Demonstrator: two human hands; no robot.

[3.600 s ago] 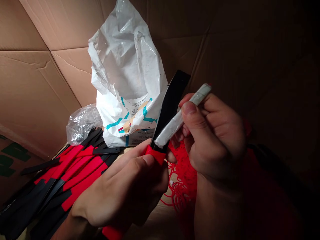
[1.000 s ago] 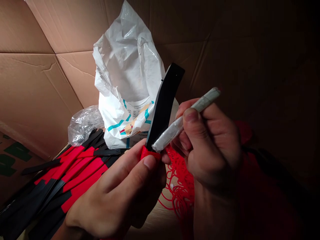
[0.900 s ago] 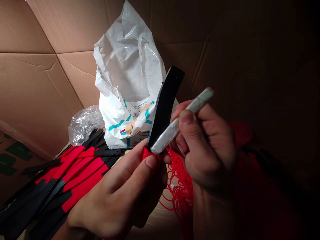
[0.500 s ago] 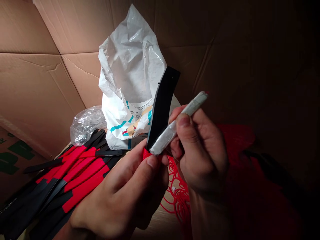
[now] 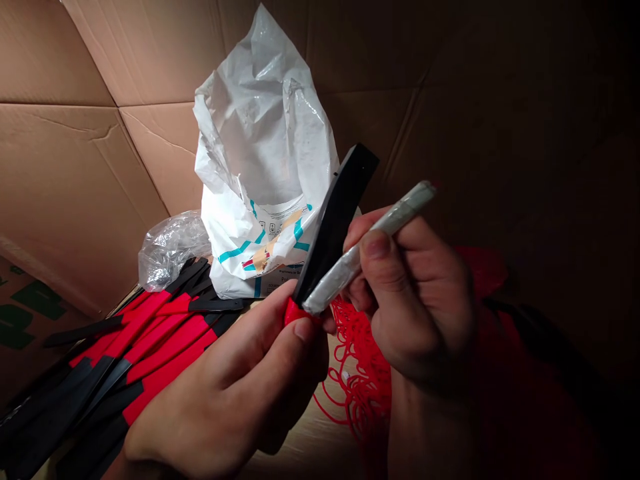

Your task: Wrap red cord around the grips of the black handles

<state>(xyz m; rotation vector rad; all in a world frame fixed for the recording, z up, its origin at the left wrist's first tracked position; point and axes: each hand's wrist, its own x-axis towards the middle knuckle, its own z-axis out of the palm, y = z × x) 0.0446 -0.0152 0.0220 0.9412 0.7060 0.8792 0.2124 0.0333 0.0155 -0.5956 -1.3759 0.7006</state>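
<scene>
My left hand (image 5: 230, 380) is closed around the lower part of a flat, slightly curved black strip (image 5: 345, 207), which rises tilted out of its grip. A red band (image 5: 295, 312) wraps the strip just at the thumb and fingertips; its lower end is hidden in the hand. Pinched between the thumb and fingers of my right hand (image 5: 415, 300) is a thin stick wrapped in silvery-white tape (image 5: 340, 277), with a bit of red at its far end. The stick's near end meets the upper edge of the red band.
At left lies a pile of similar black strips with red middles (image 5: 165, 340). Behind stand a torn white plastic bag (image 5: 270, 147) and a crumpled clear bag (image 5: 173, 250). Tangled red cord (image 5: 365, 360) lies below my right hand. Cardboard (image 5: 65, 173) walls surround the area; the right side is dark.
The black strip has tilted further to the right, and more of its red band shows. My right hand and the taped stick have shifted slightly right.
</scene>
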